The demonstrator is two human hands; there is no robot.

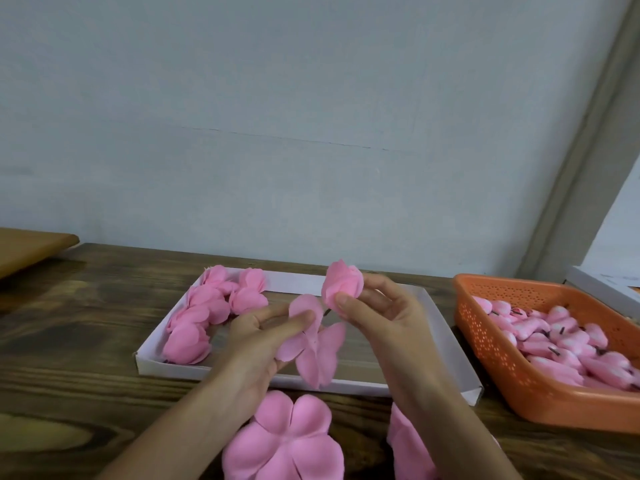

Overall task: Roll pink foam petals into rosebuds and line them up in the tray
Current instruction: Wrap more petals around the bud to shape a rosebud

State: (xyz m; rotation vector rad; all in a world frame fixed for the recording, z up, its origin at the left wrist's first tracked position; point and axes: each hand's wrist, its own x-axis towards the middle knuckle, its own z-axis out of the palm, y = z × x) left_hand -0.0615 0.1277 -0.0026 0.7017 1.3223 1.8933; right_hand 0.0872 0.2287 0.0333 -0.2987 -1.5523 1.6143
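**A:** How far along is it?

**B:** Early, I'd judge. At the bottom edge of the frame, flat blanks (284,441) lie unrolled on the dark wooden surface (86,341). They are rounded lobes spread like an open flower. A second stack (408,448) is half hidden behind the right forearm.

**A:** And the hands?

**B:** Just above those. The left hand (263,337) curls thumb and fingers round a loose petal (311,348), a thin, matte sheet of soft foam whose lobes droop below the palm. The right hand (377,306), slightly higher, pinches a bud (341,284) between thumb and fingertips. Its layers are wrapped into a plump, rounded cone. Both are held over the tray (194,370) at the centre of the frame, so this bud is not set down yet.

**A:** What's finished?

**B:** A handful of rosebuds (204,313) sit at the tray's left end in two short rows, touching one another. The middle and right of that shallow white card box show only bare floor.

**A:** And farther off?

**B:** At the right, an orange plastic basket (512,389) with perforated walls is heaped with small pink-and-white cores (568,344) with dark stubs. That suggests plenty of work is left. Behind everything stands a plain, pale wall (277,116).
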